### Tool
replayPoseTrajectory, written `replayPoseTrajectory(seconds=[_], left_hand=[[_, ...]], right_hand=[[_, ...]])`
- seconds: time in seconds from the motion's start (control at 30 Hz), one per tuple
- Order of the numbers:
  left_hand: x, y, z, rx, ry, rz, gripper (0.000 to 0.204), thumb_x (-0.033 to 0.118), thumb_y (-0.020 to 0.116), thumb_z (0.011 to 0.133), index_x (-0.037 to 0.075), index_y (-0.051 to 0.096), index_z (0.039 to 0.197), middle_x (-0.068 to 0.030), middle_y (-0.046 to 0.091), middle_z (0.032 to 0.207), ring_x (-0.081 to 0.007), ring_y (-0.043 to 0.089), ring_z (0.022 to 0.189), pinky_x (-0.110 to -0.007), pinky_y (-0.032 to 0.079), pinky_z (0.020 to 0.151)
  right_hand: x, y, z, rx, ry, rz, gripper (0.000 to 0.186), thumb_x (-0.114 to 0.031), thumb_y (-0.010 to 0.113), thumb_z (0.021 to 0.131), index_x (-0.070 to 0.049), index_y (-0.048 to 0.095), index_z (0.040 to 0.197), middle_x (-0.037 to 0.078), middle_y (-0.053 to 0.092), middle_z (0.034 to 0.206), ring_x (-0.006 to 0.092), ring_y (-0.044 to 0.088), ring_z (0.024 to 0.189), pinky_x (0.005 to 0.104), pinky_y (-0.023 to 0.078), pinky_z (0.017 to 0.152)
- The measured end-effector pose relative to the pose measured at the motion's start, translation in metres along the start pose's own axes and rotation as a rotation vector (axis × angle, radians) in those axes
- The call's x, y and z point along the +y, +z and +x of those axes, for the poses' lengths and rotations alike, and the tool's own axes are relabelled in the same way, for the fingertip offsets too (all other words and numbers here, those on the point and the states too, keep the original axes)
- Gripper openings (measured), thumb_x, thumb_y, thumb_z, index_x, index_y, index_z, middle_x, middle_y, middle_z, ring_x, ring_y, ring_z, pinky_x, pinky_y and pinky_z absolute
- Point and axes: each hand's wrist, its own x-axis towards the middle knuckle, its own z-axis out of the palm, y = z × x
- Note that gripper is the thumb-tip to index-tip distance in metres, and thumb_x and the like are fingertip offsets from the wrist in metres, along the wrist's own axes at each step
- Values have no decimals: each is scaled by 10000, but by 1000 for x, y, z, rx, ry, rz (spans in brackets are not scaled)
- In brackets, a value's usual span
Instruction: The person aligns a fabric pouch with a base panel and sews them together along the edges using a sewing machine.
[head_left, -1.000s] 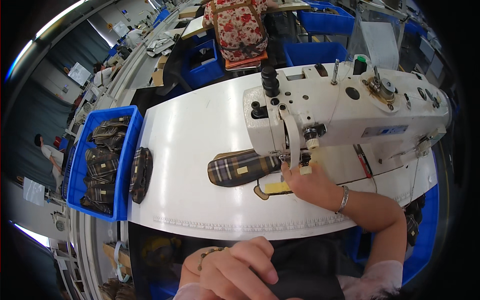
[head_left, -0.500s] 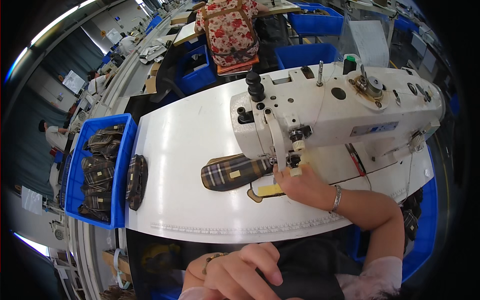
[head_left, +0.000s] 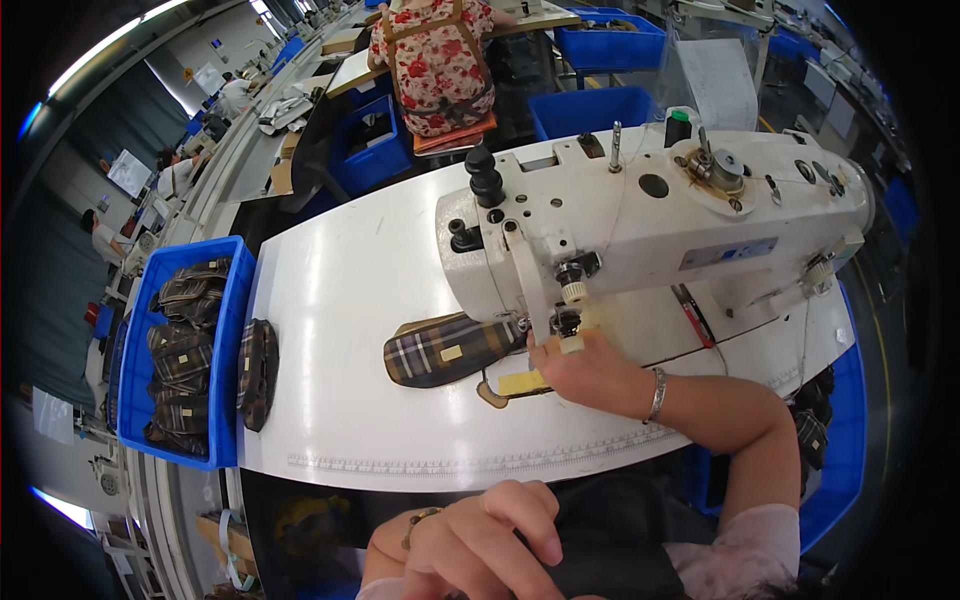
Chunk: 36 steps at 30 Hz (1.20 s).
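Note:
A padded plaid fabric piece (head_left: 430, 360) with a small pale label lies under the presser foot of a white sewing machine (head_left: 640, 230). My right hand (head_left: 585, 370), fingers curled, holds the piece's right end beside the needle, its fingertips partly hidden by the machine. My left hand (head_left: 470, 545) is low at the lower edge, away from the fabric, with fingers loosely bent and apart and nothing visible in them. A red-handled tool (head_left: 700, 330) lies on the white tabletop (head_left: 340, 280), right of the needle.
A blue bin (head_left: 235, 290) of plaid pieces stands at the left, with another piece (head_left: 258, 375) beside it. More blue bins (head_left: 590, 105) stand beyond the table and at the lower right. A co-worker in a flowered top (head_left: 435, 70) sits ahead; others work along the left.
The view has shifted slightly, so the table and machine appear further left. Both hands stay in much the same places, the right one still by the needle with the fabric.

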Motion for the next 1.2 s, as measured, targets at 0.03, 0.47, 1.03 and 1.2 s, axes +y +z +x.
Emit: replayPoseTrajectory(seconds=[0.03, 0.47, 1.03, 1.2], left_hand=[[-1, 0, -3, 22, 6, 1, 599, 630, 521, 959, 91, 697, 767, -83, 727, 1049, -268, 495, 1057, -398, 321, 803], [24, -11, 12, -9, -204, 295, 494, 517, 561, 995, 111, 638, 724, -108, 755, 910, -256, 612, 926, -369, 429, 760], [-38, -152, -14, -466, -551, 1593, 269, 189, 768, 785, 101, 743, 1039, -52, 695, 1047, -288, 646, 970, -398, 516, 846], [-47, -150, -18, -428, -496, 1642, 269, 206, 768, 785, 121, 741, 1039, -44, 697, 1028, -275, 650, 947, -388, 514, 828]], right_hand=[[0, 1, 0, 8, -1, -3, 486, -81, 626, 738, 134, 621, 1174, 64, 544, 518, 244, 611, 494, 357, 512, 472], [2, 9, 0, 79, -22, -26, 497, -80, 637, 710, 123, 638, 1164, 36, 530, 504, 209, 582, 476, 346, 481, 443], [8, 17, -6, 87, -19, 16, 422, -74, 639, 733, 61, 671, 1131, 80, 581, 580, 240, 621, 540, 373, 507, 500], [16, 70, -17, 88, -10, 34, 367, -82, 629, 785, 6, 671, 1139, 92, 596, 598, 244, 625, 544, 389, 503, 496]])
